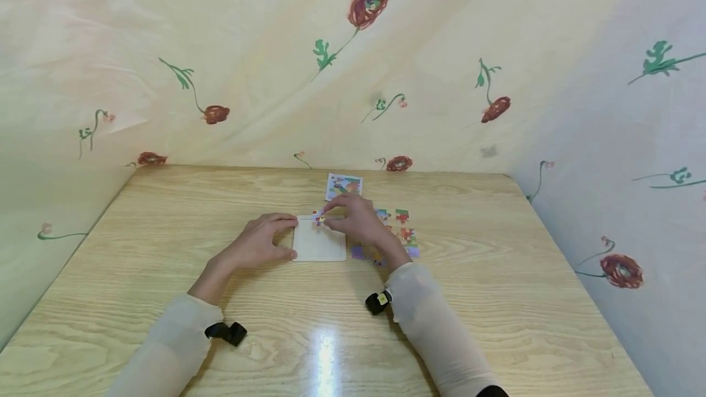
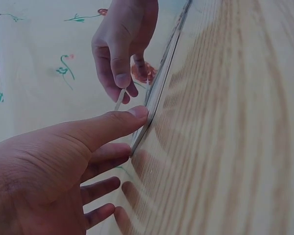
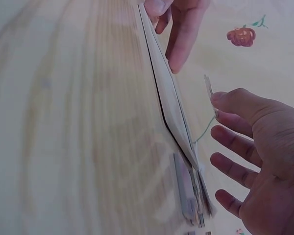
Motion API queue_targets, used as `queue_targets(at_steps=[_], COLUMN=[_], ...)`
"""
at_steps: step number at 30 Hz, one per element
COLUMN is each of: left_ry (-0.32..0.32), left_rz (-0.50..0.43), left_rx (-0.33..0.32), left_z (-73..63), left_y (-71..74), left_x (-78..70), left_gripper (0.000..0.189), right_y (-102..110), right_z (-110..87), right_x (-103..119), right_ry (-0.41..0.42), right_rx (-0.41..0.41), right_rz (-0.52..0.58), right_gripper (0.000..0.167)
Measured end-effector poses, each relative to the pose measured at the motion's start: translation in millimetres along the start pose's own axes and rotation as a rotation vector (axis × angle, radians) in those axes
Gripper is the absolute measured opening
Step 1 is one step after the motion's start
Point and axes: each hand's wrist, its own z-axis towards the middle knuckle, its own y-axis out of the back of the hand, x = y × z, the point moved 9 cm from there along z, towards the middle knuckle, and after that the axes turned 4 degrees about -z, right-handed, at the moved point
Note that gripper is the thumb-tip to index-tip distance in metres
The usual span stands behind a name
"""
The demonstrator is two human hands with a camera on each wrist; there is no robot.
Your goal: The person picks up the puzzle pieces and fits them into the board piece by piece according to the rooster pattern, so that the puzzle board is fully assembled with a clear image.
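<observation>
A white square puzzle tray (image 1: 319, 242) lies flat on the table with a bare surface. My left hand (image 1: 256, 239) grips its left side, the thumb at the near corner and the fingers at the far corner. Over the tray's far edge, my right hand (image 1: 357, 219) pinches a small puzzle piece (image 1: 317, 217) between thumb and finger. The right wrist view shows that piece (image 3: 208, 88) edge-on, raised above the tray (image 3: 167, 98). Loose puzzle pieces (image 1: 407, 234) lie to the right of the tray, some of them hidden under my right hand and forearm.
A small picture card (image 1: 344, 185) with a coloured scene lies behind the tray near the table's back edge. The wood-grain table (image 1: 287, 336) meets a flower-printed cloth (image 1: 276, 78) at the back and both sides.
</observation>
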Motion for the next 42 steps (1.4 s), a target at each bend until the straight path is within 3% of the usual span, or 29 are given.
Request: queue_targets(at_steps=[12,32,42], left_ry=[-0.011,0.01,0.016], left_rz=[-0.002,-0.005,-0.009], left_rx=[-0.003,0.024,0.016], left_z=[-1.8,-1.5,-0.4], left_y=[0.8,0.2,-0.1], left_x=[0.8,3.2,0.5], left_gripper=[0.07,0.071,0.071], right_y=[-21,-34,-36], right_z=[8.5,15.4,16.8], right_x=[13,11,7], right_ry=[-0.005,0.007,-0.04], right_rx=[0.046,0.084,0.09], right_rz=[0.062,-0.083,-0.128], right_gripper=[0.023,0.022,0.023])
